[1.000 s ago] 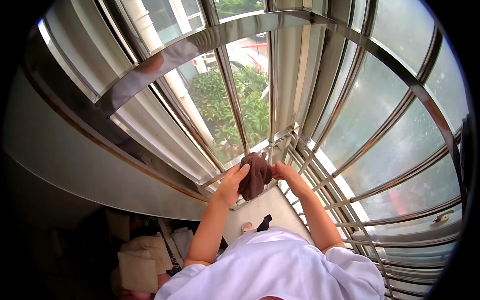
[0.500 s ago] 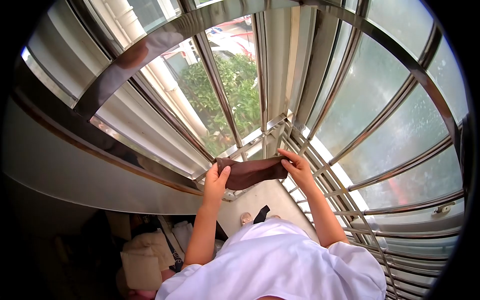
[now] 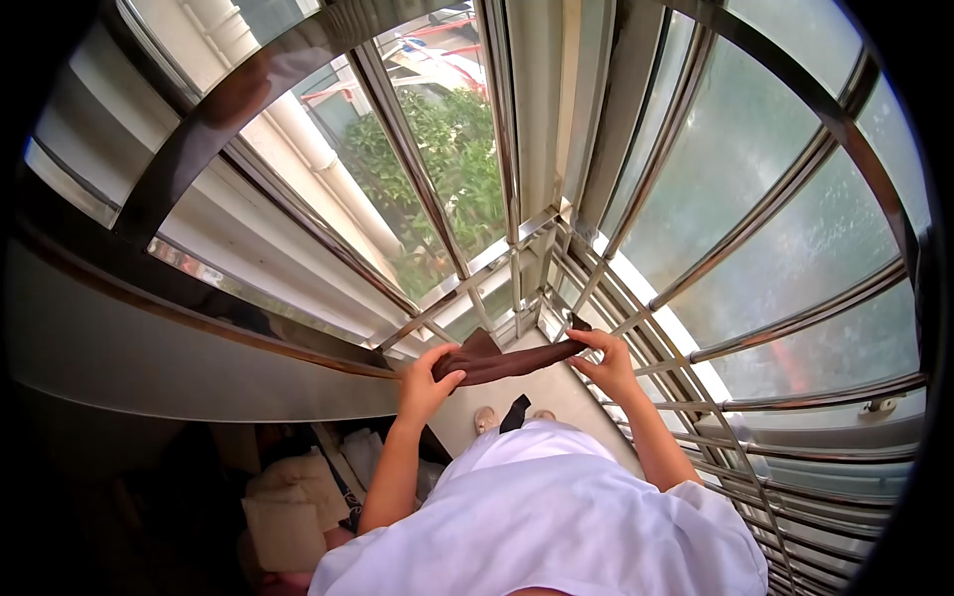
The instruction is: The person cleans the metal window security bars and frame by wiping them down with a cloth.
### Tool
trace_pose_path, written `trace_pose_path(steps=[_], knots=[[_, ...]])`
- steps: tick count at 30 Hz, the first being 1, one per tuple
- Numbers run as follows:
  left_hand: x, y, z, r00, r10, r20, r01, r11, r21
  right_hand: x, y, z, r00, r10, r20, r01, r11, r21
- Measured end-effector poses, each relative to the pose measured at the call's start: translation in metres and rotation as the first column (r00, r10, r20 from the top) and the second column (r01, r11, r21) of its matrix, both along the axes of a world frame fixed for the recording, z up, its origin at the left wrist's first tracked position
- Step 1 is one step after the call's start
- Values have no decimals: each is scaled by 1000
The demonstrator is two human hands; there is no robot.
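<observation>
Brown cloth: near the centre of the frame, raised in front of the wearer, stretched sideways between both hands. Its left end stands up in a small peak; its right end shows a darker tip above the fingers. Exact kind of cloth: cannot tell.

Left hand: left of centre, grip closed on the cloth's left end, thumb on the near side. Right hand: right of centre, grip pinching the other end between thumb and fingers. The band of cloth between the two grips runs slightly upward to the right.

Wearer's white shirt fills the bottom middle. Just above it, a black strap lies between two light shoes on the pale floor.

Surroundings: shiny metal bars cross the upper half; green bush behind them, upper middle, with a pale pipe to its left. Frosted window at right. Lower left, in shadow: a heap of cream fabric, contents partly too dark to read.
</observation>
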State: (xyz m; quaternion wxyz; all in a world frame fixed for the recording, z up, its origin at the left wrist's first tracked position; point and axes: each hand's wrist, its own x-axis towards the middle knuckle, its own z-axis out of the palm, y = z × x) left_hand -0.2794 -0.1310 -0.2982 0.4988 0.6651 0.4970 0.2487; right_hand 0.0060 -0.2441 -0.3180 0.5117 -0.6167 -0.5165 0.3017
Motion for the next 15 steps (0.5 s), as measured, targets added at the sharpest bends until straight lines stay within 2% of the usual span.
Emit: trace_pose_path(steps=[1,2,3,5,6,7,8,9,11,13,14,15], knots=[[0,-1,-4,997,-72,-38,75,990,117,0,-1,3,1000,-2,-1,2,1000,-3],[0,-1,-5,987,-138,-82,153,961,229,1,-3,9,988,-18,153,31,996,-82],[1,-3,-6,987,-140,-83,155,961,228,2,-3,12,952,-21,306,71,986,-154],[7,-8,4,957,-144,-252,216,934,285,5,-2,9,930,-30,367,89,985,-146],[8,-9,3,933,-127,-338,235,924,301,7,-1,9,905,-11,425,114,970,-216],[9,-10,1,932,-126,-339,234,925,300,8,-1,7,877,14,480,140,948,-284],[9,-10,-4,904,-100,-415,253,909,331,8,-1,5,878,17,478,137,948,-286],[9,-10,-8,870,-71,-488,275,892,360,8,-2,0,855,-60,515,167,972,-164],[10,-11,-13,870,-60,-490,294,860,416,7,0,-7,812,-165,560,178,984,31],[11,-6,-27,870,-50,-491,314,824,472,8,3,-23,880,-123,459,156,987,-35],[12,2,-42,935,-171,-309,201,977,67,9,5,-35,881,-120,458,153,988,-36],[11,7,-55,979,-186,-86,142,917,-373,10,8,-47,995,-85,48,95,958,-271]])
